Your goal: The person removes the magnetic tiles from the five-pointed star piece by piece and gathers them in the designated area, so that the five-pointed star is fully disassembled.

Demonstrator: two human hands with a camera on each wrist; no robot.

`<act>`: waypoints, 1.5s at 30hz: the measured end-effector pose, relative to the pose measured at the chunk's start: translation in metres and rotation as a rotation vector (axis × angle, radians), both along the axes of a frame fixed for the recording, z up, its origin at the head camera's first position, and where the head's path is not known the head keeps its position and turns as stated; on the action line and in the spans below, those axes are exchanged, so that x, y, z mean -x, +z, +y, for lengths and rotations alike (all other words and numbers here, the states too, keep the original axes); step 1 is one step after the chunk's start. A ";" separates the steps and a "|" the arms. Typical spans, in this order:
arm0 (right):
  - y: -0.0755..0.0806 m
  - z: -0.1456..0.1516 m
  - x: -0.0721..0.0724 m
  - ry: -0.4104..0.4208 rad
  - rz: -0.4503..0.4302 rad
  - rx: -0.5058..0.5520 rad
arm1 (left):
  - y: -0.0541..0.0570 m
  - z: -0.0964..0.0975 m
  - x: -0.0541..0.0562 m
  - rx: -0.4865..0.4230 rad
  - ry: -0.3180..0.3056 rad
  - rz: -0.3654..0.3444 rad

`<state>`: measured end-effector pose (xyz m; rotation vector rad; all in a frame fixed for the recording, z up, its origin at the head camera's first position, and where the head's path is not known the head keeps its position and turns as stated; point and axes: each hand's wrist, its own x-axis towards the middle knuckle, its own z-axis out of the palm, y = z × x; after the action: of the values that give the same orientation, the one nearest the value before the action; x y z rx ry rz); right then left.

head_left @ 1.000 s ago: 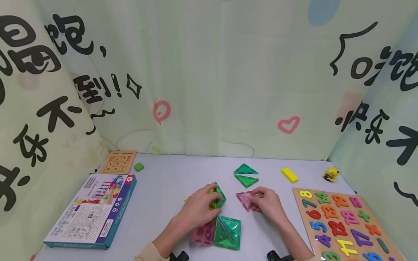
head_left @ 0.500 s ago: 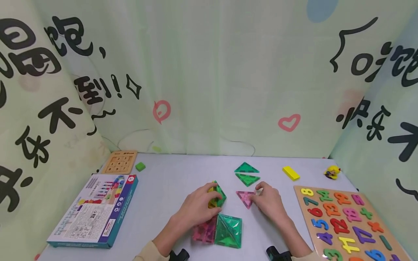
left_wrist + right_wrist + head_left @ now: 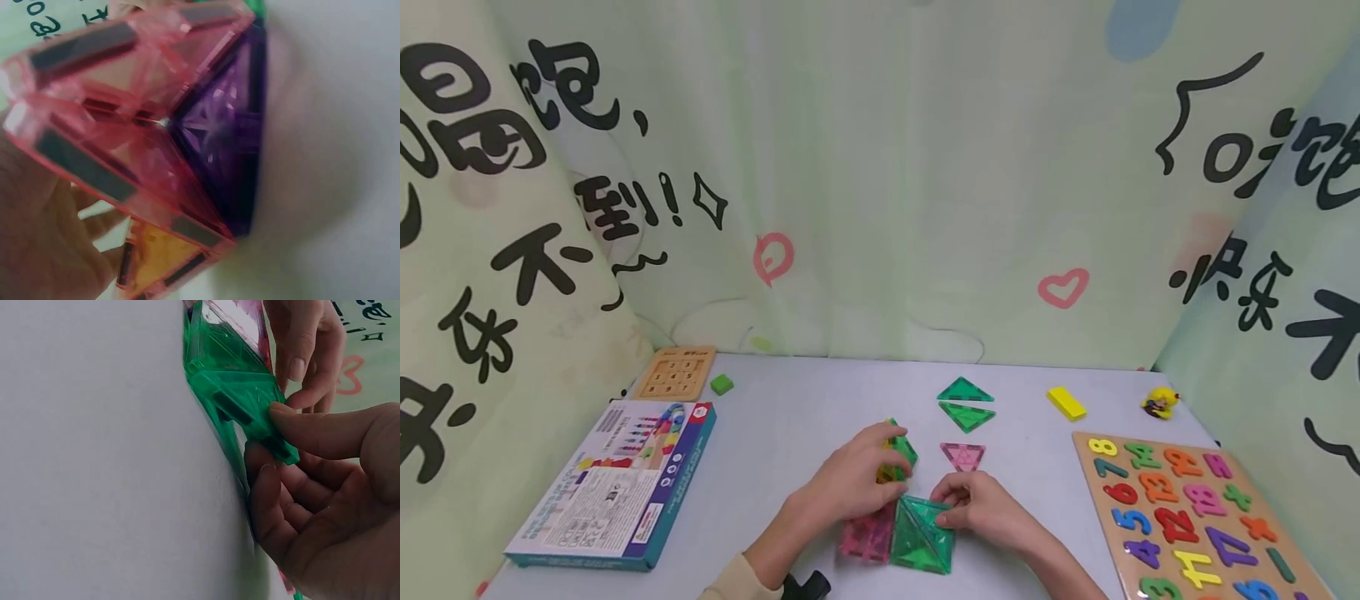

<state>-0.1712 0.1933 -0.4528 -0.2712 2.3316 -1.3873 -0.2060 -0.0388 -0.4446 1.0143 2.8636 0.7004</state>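
On the table stands a joined cluster of translucent magnetic tiles. My left hand (image 3: 850, 479) grips its back part, with fingers curled over the green and yellow tiles (image 3: 891, 473). In the left wrist view, pink tiles (image 3: 144, 156), a purple triangle (image 3: 219, 128) and an orange triangle (image 3: 159, 256) join up, hiding part of that hand. My right hand (image 3: 988, 510) pinches the edge of a green triangular tile (image 3: 256, 412) between thumb and fingers at the cluster's right side. A loose pink triangular tile (image 3: 962, 456) lies just behind the right hand.
Two green triangular tiles (image 3: 966, 402) lie farther back. A yellow block (image 3: 1066, 404) and a small yellow figure (image 3: 1160, 402) are at the back right. A number board (image 3: 1161, 483) lies right. A box (image 3: 602, 483), a wooden board (image 3: 673, 373) and a green block (image 3: 722, 384) sit left.
My right hand has let go of the pink triangular tile, which stays on the table. It has moved toward me and now pinches the green tile. The left hand keeps its grip.
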 end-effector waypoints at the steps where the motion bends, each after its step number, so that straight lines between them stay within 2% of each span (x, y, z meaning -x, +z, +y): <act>1: -0.001 -0.001 0.000 -0.005 -0.009 0.019 | 0.000 0.000 0.000 0.011 -0.029 0.000; 5: -0.004 -0.002 0.001 -0.023 -0.055 0.098 | -0.003 -0.003 -0.002 0.038 -0.092 -0.029; 12: -0.008 -0.009 0.004 -0.034 -0.114 0.172 | -0.009 -0.013 -0.002 0.060 -0.077 -0.044; 17: -0.004 -0.010 0.006 -0.057 -0.105 0.166 | -0.007 -0.020 -0.003 0.045 -0.082 -0.061; 22: 0.004 0.006 0.008 -0.085 -0.074 0.125 | -0.007 -0.020 -0.005 0.016 -0.086 -0.076; 24: 0.009 0.018 0.011 -0.114 -0.049 0.091 | -0.008 -0.017 -0.005 0.011 -0.089 -0.074; 27: 0.019 0.037 0.018 -0.203 -0.003 0.019 | -0.007 -0.013 -0.003 0.009 -0.097 -0.045; 30: 0.027 0.059 0.029 -0.301 0.047 -0.061 | -0.007 -0.010 -0.001 0.007 -0.106 -0.005; 34: 0.033 0.087 0.047 -0.372 0.141 -0.174 | -0.008 -0.008 -0.002 0.011 -0.112 -0.006; 38: 0.035 0.107 0.067 -0.394 0.222 -0.324 | -0.009 -0.006 -0.003 0.007 -0.123 -0.010; 45: 0.025 0.127 0.101 -0.339 0.349 -0.504 | -0.007 0.000 -0.001 0.037 -0.134 0.027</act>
<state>-0.2726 0.3201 -0.4277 0.0420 3.0322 -0.8797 -0.2050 -0.0385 -0.4517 1.2059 2.7867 0.6264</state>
